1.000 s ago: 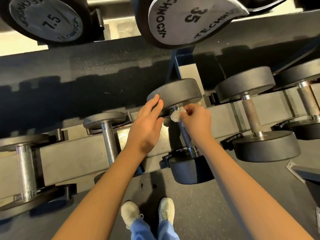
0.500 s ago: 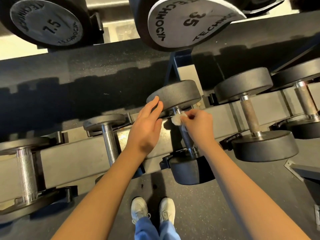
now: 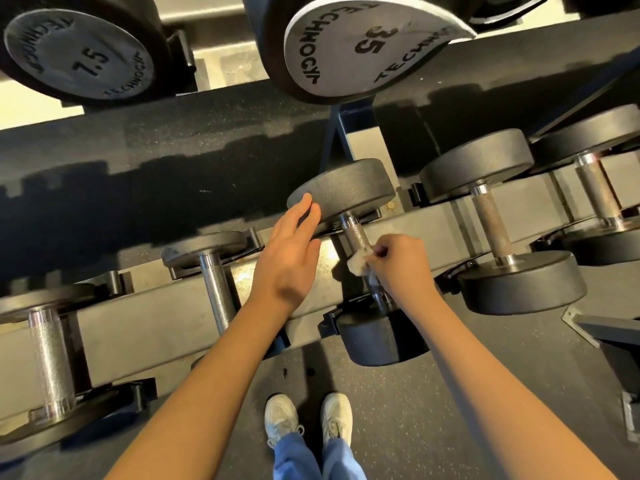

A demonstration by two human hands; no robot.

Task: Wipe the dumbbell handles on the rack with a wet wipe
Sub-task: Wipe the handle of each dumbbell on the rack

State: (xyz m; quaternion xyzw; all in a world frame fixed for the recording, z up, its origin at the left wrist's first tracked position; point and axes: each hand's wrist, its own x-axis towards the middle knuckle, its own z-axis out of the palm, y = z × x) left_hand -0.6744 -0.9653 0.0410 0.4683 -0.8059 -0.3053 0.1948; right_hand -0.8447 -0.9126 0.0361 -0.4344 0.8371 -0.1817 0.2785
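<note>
A black dumbbell [image 3: 346, 188] lies on the lower rack rail [image 3: 145, 306] in the middle of the view, its knurled steel handle [image 3: 355, 232] pointing toward me. My right hand [image 3: 401, 263] pinches a crumpled white wet wipe [image 3: 358, 263] against the middle of that handle, hiding the handle's lower part. My left hand [image 3: 289, 258] has straight fingers, and its fingertips rest on the rim of the dumbbell's far head.
More dumbbells lie on the rail to the left [image 3: 216, 278] [image 3: 48, 355] and right [image 3: 491, 223] [image 3: 595, 188]. Heads marked 7.5 [image 3: 79, 60] and 35 [image 3: 367, 46] hang out from the upper tier overhead. Dark rubber floor [image 3: 433, 410] and my white shoes [image 3: 308, 419] are below.
My right hand has slid the wipe down the handle from just under the far head to its middle, uncovering the upper knurling. My left hand has stayed on the head.
</note>
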